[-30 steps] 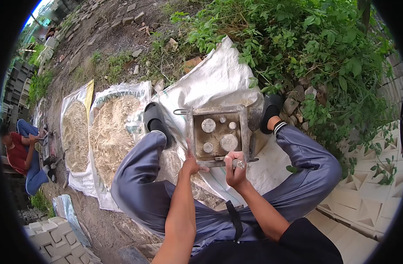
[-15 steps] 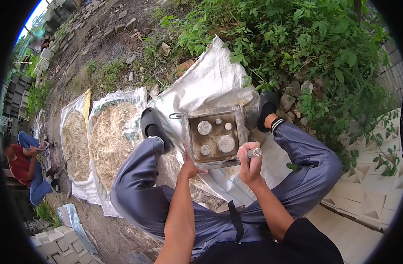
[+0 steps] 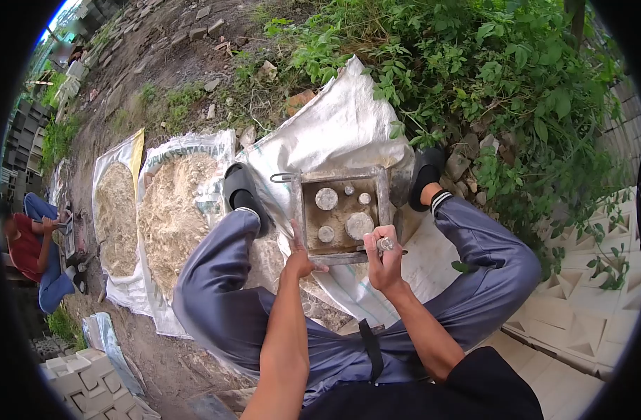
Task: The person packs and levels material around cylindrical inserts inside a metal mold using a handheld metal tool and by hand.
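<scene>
So the weathered grey rectangular frame sat on a white woven plastic sack between the person's black-sandalled feet, with five pale round discs of mixed sizes in its brown, gritty-looking bed. The left hand was spread in a loose L at the near left corner, braced against it rather than wrapped around anything. The right hand was curled snugly round a grey, round-ended tool handle at the near right corner (its lower end was hidden by the fist, so I couldn't tell whether it touched the rim).

My worry was the bracing: with one open hand on one corner, a hard shove from the right could've skidded the frame over that slick-looking sack. The biggest disc was just beside the fist, so an inward slip might've chipped it. The left thumb lay along the same near edge, so a sideways slip could've caught it too.
</scene>
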{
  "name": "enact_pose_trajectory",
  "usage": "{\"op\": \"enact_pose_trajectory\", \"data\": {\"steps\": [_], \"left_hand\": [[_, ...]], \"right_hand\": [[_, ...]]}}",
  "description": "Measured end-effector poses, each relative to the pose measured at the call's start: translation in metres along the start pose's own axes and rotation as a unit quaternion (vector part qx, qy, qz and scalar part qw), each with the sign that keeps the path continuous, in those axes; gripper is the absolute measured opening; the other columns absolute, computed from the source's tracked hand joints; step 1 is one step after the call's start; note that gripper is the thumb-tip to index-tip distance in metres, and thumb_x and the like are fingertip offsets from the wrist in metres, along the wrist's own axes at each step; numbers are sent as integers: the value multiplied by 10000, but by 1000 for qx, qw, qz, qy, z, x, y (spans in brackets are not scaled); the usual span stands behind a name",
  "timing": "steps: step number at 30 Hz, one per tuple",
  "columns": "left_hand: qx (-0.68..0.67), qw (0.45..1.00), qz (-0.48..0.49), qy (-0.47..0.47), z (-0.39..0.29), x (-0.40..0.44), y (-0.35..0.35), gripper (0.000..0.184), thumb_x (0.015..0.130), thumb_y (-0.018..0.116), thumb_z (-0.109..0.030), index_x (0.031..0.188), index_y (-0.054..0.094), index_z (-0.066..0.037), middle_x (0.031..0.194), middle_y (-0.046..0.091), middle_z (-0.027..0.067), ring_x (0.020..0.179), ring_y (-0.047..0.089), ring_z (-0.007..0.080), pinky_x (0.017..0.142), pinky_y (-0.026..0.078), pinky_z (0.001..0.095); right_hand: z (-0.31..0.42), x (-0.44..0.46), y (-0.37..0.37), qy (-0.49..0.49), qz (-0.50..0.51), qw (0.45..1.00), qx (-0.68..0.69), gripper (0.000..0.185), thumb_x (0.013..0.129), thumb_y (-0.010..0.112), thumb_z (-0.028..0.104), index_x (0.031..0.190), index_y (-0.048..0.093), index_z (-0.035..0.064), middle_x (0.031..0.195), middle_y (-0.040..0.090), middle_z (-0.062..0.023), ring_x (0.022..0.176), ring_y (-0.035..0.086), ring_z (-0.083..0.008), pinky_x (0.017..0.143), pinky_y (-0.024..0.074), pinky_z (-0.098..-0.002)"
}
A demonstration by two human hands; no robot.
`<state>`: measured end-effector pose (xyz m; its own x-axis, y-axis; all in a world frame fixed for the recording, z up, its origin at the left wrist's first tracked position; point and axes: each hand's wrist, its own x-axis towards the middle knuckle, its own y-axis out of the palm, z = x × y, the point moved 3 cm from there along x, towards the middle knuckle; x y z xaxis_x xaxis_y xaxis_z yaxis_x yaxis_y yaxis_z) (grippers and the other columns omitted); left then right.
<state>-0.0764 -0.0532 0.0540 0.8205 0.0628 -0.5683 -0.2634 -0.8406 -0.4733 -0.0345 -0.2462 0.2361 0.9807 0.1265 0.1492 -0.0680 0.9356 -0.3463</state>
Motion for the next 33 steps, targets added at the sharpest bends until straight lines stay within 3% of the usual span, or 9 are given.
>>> {"op": "enact_pose_trajectory", "data": {"steps": [6, 10, 14, 16, 18, 24, 26, 31, 33], "left_hand": [[-23, 998, 32, -44, 5, 1, 3, 1596, 477, 923, -138, 1303, -432, -306, 1482, 47, 348, 1346, 291, 419, 1099, 334, 414], [-6, 998, 30, -58, -1, -4, -2, 1577, 491, 921, -153, 1321, -411, -313, 1473, 65, 359, 1322, 337, 418, 1079, 363, 427], [-35, 996, 43, -71, -3, -8, -3, 1579, 488, 923, -161, 1325, -407, -309, 1475, 78, 352, 1330, 324, 417, 1084, 356, 425], [-15, 994, 50, -97, -7, -6, -6, 1584, 485, 924, -162, 1320, -415, -301, 1482, 81, 339, 1343, 304, 411, 1090, 347, 424], [-17, 996, 51, -76, -3, -4, -8, 1581, 492, 923, -173, 1317, -420, -291, 1485, 101, 330, 1358, 277, 405, 1096, 335, 421], [12, 998, 18, -51, -2, -7, -3, 1579, 495, 923, -184, 1321, -419, -274, 1482, 142, 319, 1362, 268, 406, 1102, 324, 423], [-5, 999, 25, -47, -6, -10, -6, 1575, 495, 922, -180, 1325, -412, -290, 1484, 127, 325, 1370, 246, 410, 1105, 317, 423], [-8, 996, 45, -80, -8, -7, -9, 1574, 490, 923, -174, 1334, -399, -306, 1479, 107, 341, 1373, 235, 411, 1112, 296, 432], [-4, 995, 60, -82, -16, -8, -13, 1489, 561, 865, -119, 1341, -396, -256, 1472, 97, 356, 1380, 213, 410, 1111, 298, 409]], "right_hand": [[-46, -33, 24, -72, -15, 993, 95, 116, 929, 529, 69, 878, 437, 20, 701, 441, -47, 589, 407, -128, 556, 367, -287], [4, -8, 25, -49, -23, 998, 24, 113, 937, 518, 72, 873, 438, 23, 717, 447, -45, 590, 401, -110, 549, 361, -278], [-39, -27, 37, -69, 13, 995, 65, 102, 943, 510, 73, 889, 445, 15, 753, 452, -51, 605, 412, -118, 548, 362, -285], [-6, -6, 35, -80, 10, 997, 11, 102, 945, 506, 72, 884, 444, 19, 734, 450, -46, 602, 408, -110, 544, 356, -278], [14, -1, 36, -3, 28, 1000, 11, 94, 942, 507, 64, 885, 447, 22, 719, 452, -44, 597, 406, -107, 542, 357, -277], [-12, -14, 54, -139, 15, 990, 23, 102, 941, 513, 61, 887, 434, 25, 682, 425, -42, 591, 395, -116, 538, 359, -283], [8, -3, 56, 1, 63, 998, 25, 99, 939, 509, 57, 895, 426, 22, 698, 436, -48, 597, 399, -118, 546, 365, -285], [-26, -24, 79, -103, -3, 989, 110, 146, 959, 494, 109, 846, 418, 56, 731, 411, 2, 604, 342, -58, 526, 306, -232], [-9, -4, 73, -55, 28, 995, 82, 151, 957, 498, 110, 842, 421, 51, 725, 417, 0, 602, 354, -62, 525, 313, -235]]}}
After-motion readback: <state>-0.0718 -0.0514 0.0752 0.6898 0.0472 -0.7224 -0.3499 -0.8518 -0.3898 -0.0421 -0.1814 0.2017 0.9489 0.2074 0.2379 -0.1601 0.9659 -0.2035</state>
